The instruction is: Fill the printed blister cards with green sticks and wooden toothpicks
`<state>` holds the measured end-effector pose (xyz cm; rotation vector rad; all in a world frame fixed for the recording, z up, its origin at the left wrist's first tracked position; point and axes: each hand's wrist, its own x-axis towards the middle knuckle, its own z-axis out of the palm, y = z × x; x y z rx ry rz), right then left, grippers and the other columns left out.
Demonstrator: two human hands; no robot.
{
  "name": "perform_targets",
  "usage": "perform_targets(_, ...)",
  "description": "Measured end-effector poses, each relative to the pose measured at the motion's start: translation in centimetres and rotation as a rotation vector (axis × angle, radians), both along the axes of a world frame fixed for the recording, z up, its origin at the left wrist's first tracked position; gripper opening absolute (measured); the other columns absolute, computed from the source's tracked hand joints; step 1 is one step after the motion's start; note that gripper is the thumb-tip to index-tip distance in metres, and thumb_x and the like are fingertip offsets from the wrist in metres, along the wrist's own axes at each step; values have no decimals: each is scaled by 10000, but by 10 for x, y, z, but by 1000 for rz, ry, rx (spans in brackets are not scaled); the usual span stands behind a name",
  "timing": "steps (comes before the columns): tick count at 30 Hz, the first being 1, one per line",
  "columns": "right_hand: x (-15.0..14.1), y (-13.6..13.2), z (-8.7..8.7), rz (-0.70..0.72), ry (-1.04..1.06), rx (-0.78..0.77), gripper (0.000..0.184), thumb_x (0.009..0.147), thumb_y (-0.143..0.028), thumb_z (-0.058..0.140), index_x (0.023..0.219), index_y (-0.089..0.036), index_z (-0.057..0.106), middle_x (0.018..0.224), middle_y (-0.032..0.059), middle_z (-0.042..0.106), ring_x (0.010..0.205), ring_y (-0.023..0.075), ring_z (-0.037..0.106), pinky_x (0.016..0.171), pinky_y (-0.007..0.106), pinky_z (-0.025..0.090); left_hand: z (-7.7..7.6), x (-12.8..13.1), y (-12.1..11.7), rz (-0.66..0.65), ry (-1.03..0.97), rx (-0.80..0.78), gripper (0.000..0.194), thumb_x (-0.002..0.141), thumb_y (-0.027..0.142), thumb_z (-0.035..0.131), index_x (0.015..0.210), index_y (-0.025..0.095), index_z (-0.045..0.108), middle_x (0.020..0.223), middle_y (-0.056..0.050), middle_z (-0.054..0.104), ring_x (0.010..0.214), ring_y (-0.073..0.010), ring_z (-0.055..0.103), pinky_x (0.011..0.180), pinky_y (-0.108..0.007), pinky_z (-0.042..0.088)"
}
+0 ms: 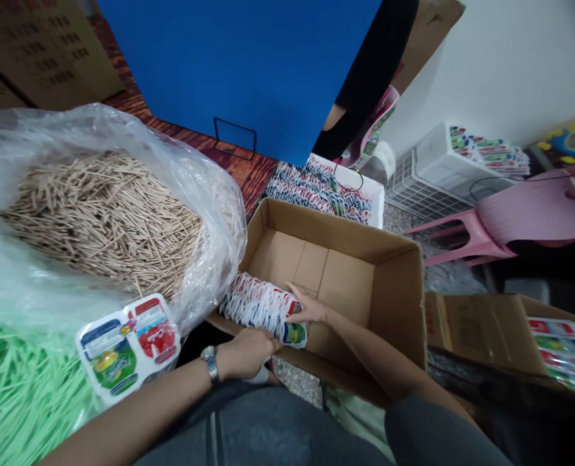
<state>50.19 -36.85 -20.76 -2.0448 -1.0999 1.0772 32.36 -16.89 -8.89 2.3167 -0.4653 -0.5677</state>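
Observation:
Inside an open cardboard box [398, 259], a row of white printed blister packs [262, 304] stands packed on edge along the near left side. My right hand [311, 309] reaches in over the right wall, its thumb and fingers apart around the end pack, which shows red and green print. My left hand [248, 353], with a metal watch at the wrist, is closed by the box's near rim, beside the row. Something white shows under it; what its fingers hold is hidden.
Left are a clear plastic bag [219, 194] of thin sticks [107, 220], green strips [25, 395] and a flat Cola pack [129, 346]. A blue board [248, 65] stands ahead. Behind the box is a white tray [377, 204] of packs; right, a pink chair [524, 207] and another carton [481, 330].

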Motion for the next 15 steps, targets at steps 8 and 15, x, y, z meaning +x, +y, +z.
perform_targets(8, -25, 10, -16, -94, 12, 126, 889, 683, -543, 678, 1409, -167, 329, 1365, 168, 473, 1252, 293, 464, 1015, 457, 379, -8, -6, -1, -86, -193, 217, 120, 800, 114, 533, 836, 146, 642, 793, -97, 711, 715, -233, 679, 595, -279, 493)
perform_targets(15, -9, 14, -9, -29, 125, -22, 1072, 602, -541, 742, 1469, -158, 242, 1487, 183, 311, 1361, 338, 296, 1118, 477, 225, -37, -7, -7, -49, -246, 335, 114, 808, 237, 598, 749, 162, 661, 689, -57, 713, 586, -205, 676, 439, -235, 396)
